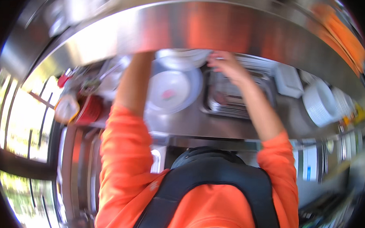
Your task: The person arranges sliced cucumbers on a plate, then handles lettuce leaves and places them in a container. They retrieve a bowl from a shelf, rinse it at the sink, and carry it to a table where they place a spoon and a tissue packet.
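My left forearm reaches in under the stainless steel shelf edge (pixel 205 25), which hides the left hand. My right hand (pixel 223 65) is just below that edge, over the back of a metal tray stack (pixel 212 106), its fingers bent at the right rim of some white plates (pixel 182 56). Blur leaves it unclear whether the fingers grip a plate. Between my arms, a white bowl with a pink mark (pixel 168 90) sits in a larger pale basin (pixel 196 83).
White rectangular dishes (pixel 288 80) and tilted stacked white bowls (pixel 319 101) stand to the right on the steel counter (pixel 182 123). At the left are red stacked containers (pixel 90 109) and a tub with a yellowish rim (pixel 66 109). Orange cloth (pixel 341 32) lies above the shelf edge.
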